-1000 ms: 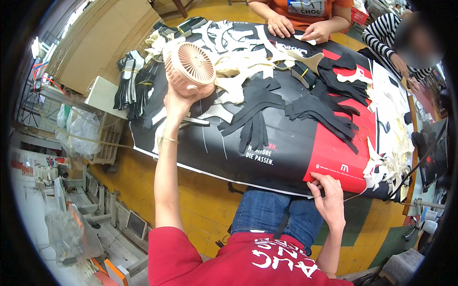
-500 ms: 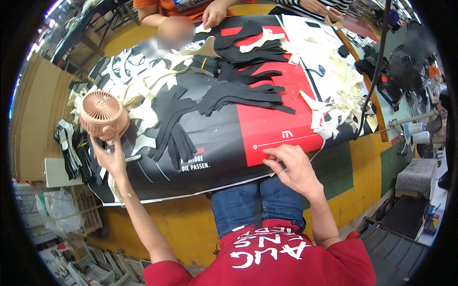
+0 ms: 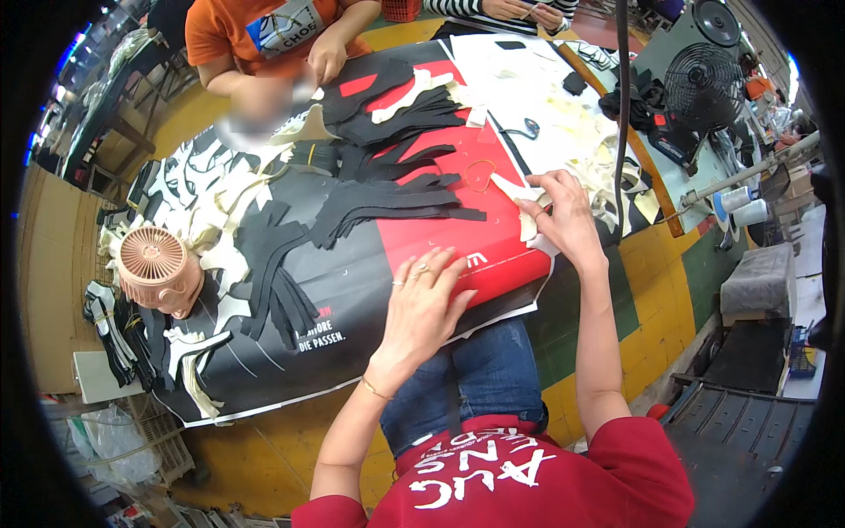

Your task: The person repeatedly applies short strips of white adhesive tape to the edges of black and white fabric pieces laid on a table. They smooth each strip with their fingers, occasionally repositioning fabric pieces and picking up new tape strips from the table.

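Note:
My left hand (image 3: 424,304) rests flat near the front edge of the printed black and red sheet (image 3: 422,233) covering the table, its fingers apart and holding nothing. Farther right, my right hand (image 3: 568,220) has thumb and fingertips closed on a cream fabric piece (image 3: 528,227) at the edge of a loose pile of cream pieces (image 3: 598,176). A thin yellow loop (image 3: 480,176) lies on the red part just left of it. Black curved fabric strips (image 3: 387,204) are laid in overlapping stacks across the middle.
A pink desk fan (image 3: 158,268) stands at the left among cream scraps. Scissors (image 3: 531,129) lie on the white part at the back. Across the table are a person in orange (image 3: 238,44) and another in striped sleeves (image 3: 480,13). A dark cable (image 3: 622,106) hangs at the right.
My left hand has left the pink fan and come right onto the sheet, opening flat. My right hand has reached forward to the cream pieces and taken hold of one. The view has shifted.

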`<state>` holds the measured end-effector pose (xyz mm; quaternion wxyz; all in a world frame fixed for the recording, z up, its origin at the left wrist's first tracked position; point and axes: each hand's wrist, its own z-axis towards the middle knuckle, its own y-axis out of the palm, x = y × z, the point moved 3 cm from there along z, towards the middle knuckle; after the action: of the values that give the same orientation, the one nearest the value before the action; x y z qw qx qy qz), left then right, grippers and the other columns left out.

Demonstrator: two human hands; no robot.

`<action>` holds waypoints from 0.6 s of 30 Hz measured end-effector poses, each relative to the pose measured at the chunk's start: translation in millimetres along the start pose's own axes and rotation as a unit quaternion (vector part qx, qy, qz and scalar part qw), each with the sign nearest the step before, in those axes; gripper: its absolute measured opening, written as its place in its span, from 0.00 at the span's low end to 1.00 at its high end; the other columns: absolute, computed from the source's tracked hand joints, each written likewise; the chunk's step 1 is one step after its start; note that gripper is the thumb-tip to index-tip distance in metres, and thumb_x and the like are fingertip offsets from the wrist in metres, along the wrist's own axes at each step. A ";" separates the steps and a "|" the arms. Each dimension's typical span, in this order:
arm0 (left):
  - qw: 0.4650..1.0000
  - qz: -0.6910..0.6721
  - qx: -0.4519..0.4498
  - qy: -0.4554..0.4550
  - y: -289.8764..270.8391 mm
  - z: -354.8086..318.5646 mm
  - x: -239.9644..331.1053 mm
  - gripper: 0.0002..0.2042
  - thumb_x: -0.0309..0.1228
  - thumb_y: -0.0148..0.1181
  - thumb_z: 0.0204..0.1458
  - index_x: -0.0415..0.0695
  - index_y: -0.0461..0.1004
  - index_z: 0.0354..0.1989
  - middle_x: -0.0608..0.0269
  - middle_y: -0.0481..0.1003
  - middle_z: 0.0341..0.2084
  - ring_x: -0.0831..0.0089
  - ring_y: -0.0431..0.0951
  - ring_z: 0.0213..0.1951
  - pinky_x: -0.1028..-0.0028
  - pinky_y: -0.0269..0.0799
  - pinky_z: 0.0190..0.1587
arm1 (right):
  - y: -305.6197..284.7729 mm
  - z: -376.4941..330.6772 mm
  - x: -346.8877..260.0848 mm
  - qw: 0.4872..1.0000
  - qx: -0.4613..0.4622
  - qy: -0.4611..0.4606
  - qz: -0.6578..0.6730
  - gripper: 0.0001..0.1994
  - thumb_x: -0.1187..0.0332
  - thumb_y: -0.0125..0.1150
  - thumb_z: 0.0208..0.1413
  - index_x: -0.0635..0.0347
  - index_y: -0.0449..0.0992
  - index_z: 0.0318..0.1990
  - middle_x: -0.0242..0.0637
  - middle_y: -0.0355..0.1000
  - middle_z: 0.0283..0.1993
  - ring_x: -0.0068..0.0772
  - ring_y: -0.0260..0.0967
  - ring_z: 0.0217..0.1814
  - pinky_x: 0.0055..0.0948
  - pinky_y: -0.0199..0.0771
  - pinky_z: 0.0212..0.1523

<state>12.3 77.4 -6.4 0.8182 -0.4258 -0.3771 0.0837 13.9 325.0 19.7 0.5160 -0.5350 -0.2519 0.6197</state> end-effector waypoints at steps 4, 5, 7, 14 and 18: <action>0.999 -0.037 -0.028 0.004 20.7 18.4 5.6 0.18 0.34 0.65 0.54 0.42 0.76 0.51 0.55 0.75 0.53 0.56 0.73 0.57 0.57 0.62 0.62 | 11.7 -1.8 18.3 0.999 -0.032 -0.009 0.013 0.16 0.60 0.70 0.53 0.58 0.81 0.46 0.40 0.72 0.42 0.44 0.69 0.49 0.40 0.68 0.53; 0.999 -0.047 -0.025 0.000 23.3 21.6 6.6 0.18 0.34 0.65 0.54 0.42 0.76 0.51 0.54 0.75 0.52 0.56 0.73 0.56 0.57 0.62 0.62 | 14.9 -2.2 19.7 0.999 -0.039 0.000 0.025 0.15 0.61 0.69 0.53 0.58 0.82 0.45 0.40 0.72 0.42 0.44 0.70 0.49 0.40 0.68 0.53; 0.998 -0.064 -0.021 -0.008 26.6 27.5 9.4 0.18 0.34 0.65 0.54 0.42 0.76 0.51 0.54 0.76 0.51 0.55 0.73 0.56 0.57 0.63 0.62 | 16.2 -0.7 20.9 0.996 -0.031 0.016 0.077 0.12 0.64 0.68 0.55 0.62 0.83 0.42 0.41 0.74 0.40 0.42 0.72 0.44 0.37 0.71 0.48; 0.997 -0.075 -0.018 0.011 32.9 44.5 20.1 0.17 0.30 0.67 0.52 0.41 0.77 0.50 0.53 0.76 0.50 0.55 0.74 0.54 0.59 0.66 0.59 | -4.2 -11.0 31.0 0.991 0.114 0.004 0.070 0.13 0.68 0.64 0.58 0.66 0.79 0.47 0.47 0.75 0.46 0.47 0.73 0.52 0.40 0.72 0.54; 0.996 -0.084 -0.027 0.009 35.3 50.9 27.1 0.16 0.31 0.65 0.54 0.40 0.76 0.50 0.53 0.75 0.50 0.56 0.74 0.54 0.58 0.64 0.60 | -18.7 -5.1 46.4 0.967 0.238 0.066 -0.067 0.17 0.74 0.61 0.56 0.66 0.75 0.53 0.53 0.74 0.49 0.50 0.70 0.57 0.46 0.68 0.59</action>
<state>2.8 144.0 -0.4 0.8139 -0.4149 -0.4067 0.0008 30.4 372.3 15.6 0.6846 -0.4182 -0.0981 0.5890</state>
